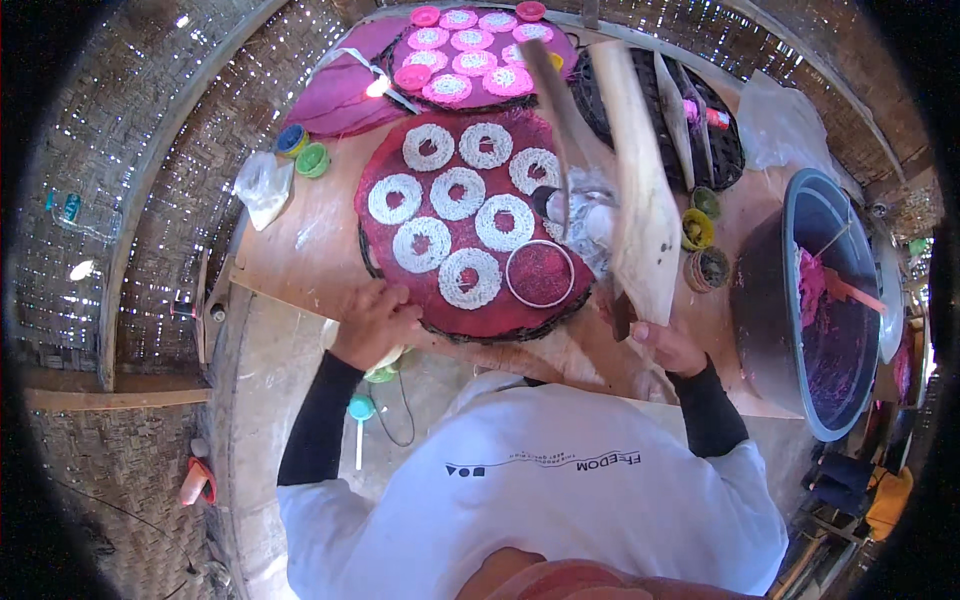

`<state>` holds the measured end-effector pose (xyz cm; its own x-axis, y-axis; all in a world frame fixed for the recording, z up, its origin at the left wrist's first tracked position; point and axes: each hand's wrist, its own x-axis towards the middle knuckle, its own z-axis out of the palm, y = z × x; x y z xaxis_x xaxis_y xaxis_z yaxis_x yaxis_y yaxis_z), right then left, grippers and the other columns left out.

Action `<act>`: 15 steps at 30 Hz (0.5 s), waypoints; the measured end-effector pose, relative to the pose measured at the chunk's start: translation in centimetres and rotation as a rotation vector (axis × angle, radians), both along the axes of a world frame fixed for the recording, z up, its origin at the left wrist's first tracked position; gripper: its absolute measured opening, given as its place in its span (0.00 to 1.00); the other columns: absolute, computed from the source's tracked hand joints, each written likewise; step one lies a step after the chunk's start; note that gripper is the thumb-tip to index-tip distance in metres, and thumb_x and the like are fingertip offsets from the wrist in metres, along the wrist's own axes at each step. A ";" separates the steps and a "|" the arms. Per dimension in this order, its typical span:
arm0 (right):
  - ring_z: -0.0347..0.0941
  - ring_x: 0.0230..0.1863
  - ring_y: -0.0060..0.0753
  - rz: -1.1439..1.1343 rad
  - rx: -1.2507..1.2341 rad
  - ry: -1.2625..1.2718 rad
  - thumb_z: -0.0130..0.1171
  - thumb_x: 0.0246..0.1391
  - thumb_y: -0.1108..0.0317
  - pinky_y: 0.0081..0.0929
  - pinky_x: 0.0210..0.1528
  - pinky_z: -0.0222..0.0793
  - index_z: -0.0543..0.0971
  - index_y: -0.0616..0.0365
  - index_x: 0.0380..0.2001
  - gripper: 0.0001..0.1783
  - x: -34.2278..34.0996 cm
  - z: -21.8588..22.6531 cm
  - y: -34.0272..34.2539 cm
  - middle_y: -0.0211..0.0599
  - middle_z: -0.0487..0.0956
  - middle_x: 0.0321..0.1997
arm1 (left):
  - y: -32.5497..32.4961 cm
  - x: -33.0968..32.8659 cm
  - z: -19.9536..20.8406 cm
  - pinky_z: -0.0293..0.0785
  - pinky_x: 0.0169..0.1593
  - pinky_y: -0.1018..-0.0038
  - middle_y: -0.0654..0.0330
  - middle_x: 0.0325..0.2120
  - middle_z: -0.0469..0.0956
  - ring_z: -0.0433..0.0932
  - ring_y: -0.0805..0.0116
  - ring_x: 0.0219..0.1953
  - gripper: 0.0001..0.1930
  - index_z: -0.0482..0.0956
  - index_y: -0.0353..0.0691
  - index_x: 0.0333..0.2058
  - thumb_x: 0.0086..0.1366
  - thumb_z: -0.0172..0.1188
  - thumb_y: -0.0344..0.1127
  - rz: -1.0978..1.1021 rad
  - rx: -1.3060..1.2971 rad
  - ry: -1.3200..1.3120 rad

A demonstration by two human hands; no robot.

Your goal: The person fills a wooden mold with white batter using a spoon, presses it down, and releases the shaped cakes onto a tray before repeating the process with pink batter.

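Note:
My left hand (378, 322) is closed at the near left rim of a round tray (405, 285) covered in dark red cloth. Several white rings of squiggly strands (458, 194) lie on it. A thin pale hoop (509, 273) sits at the tray's near right, with only red cloth inside. My right hand (672, 346) is closed around the near ends of two long wooden bars, a broad pale one (640, 180) and a narrower dark one (557, 110). Between the bars is a whitish, plastic-looking bundle (592, 225), partly hidden by them.
Farther back stands a tray of pink-and-white rounds (473, 63). Small tubs (313, 159) and a plastic bag (265, 185) are at left. At right are more small cups (697, 229), a dark woven tray (725, 150) and a large grey tub (790, 250) with pink mixture.

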<state>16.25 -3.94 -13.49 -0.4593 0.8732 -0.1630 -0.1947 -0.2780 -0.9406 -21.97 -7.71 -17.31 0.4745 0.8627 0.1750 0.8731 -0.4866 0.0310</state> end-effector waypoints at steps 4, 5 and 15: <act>0.60 0.53 0.30 0.110 -0.030 -0.068 0.63 0.40 0.63 0.25 0.56 0.52 0.61 0.64 0.52 0.36 -0.2 1.8 0.4 0.35 0.66 0.52 | 0.9 -0.2 2.3 0.56 0.43 0.63 0.66 0.33 0.67 0.63 0.63 0.43 0.08 0.76 0.48 0.25 0.42 0.60 0.38 -0.052 -0.016 -0.036; 0.61 0.51 0.28 0.162 -0.031 -0.099 0.63 0.39 0.63 0.25 0.54 0.54 0.61 0.64 0.52 0.36 0.0 1.9 0.6 0.35 0.67 0.51 | 1.0 -0.1 2.8 0.56 0.43 0.63 0.66 0.33 0.67 0.62 0.63 0.43 0.09 0.76 0.47 0.25 0.41 0.60 0.39 -0.070 -0.006 -0.040; 0.65 0.39 0.21 0.190 -0.036 -0.188 0.63 0.38 0.59 0.18 0.39 0.61 0.64 0.61 0.49 0.34 0.4 5.3 0.5 0.31 0.70 0.40 | 1.1 0.6 2.8 0.54 0.44 0.63 0.61 0.32 0.65 0.61 0.61 0.42 0.13 0.73 0.46 0.22 0.38 0.63 0.43 -0.056 -0.144 -0.088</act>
<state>16.70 -3.46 -8.20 -0.5732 0.7664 -0.2900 0.0415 -0.3264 -0.9443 -21.40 -6.66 -14.53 0.5111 0.8544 0.0942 0.8355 -0.5195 0.1789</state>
